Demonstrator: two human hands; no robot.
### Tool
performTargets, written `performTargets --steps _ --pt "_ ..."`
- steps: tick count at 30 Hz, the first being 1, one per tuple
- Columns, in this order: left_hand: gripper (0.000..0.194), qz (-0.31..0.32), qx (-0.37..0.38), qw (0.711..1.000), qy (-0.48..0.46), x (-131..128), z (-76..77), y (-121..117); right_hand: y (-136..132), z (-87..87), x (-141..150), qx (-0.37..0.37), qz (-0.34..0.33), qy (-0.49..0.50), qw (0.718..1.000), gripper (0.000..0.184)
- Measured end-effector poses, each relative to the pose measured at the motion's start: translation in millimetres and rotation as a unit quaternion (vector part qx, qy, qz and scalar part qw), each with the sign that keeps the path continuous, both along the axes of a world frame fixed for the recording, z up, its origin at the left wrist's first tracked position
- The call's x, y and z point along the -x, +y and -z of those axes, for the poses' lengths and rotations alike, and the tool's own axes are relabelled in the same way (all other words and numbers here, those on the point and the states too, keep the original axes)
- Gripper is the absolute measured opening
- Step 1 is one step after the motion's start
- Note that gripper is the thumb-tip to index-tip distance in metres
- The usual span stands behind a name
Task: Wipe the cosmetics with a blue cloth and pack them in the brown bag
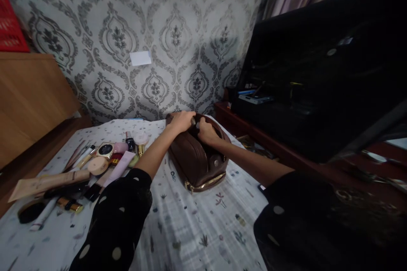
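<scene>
A brown zippered cosmetic bag (192,156) lies unzipped on the cloth, its gold zipper end facing me. My left hand (182,121) is closed over the far left side of the bag's opening, its fingers wrapped around the edge. Inside the opening is my right hand (208,132), with its fingers curled together; a small pale bit shows at the fingertips, too small to name. The dark interior hides most of what the bag contains. To the left of the bag lies a pile of makeup, with a beige tube (51,183), a round compact (98,165) and a lilac tube (120,167).
A white printed cloth (190,228) covers the surface. At the left stands a wooden box (32,101) with a red item (11,25) on top. A large black screen (318,72) rises on the right above a dark red wooden ledge (248,129). Patterned wallpaper (174,38) is behind.
</scene>
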State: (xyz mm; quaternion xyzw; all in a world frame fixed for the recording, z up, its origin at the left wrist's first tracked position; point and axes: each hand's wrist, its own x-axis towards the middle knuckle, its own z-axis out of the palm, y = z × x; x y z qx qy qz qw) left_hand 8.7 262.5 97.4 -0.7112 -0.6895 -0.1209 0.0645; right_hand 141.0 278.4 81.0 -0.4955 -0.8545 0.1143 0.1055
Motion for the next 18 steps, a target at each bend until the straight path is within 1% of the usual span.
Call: performTargets --steps 5,10,15,18 --pt "0.042 0.008 0.005 1.0 0.003 1.1 -3.4 -1.2 -2.7 -5.6 -2.0 0.01 -0.004 -0.005 1.0 0.044" --pt "0.041 0.0 0.002 1.0 0.013 0.5 -1.8 -1.8 -7.0 -8.5 -2.6 0.016 -0.007 -0.007 1.0 0.046" --pt "0.032 -0.007 0.007 0.999 0.031 -0.5 0.2 -2.1 -3.8 -6.5 -1.2 0.018 -0.02 0.005 1.0 0.046" --pt "0.03 0.0 0.013 0.999 0.044 -1.5 0.5 -2.1 0.5 -7.1 -2.0 0.026 -0.02 0.016 0.999 0.047"
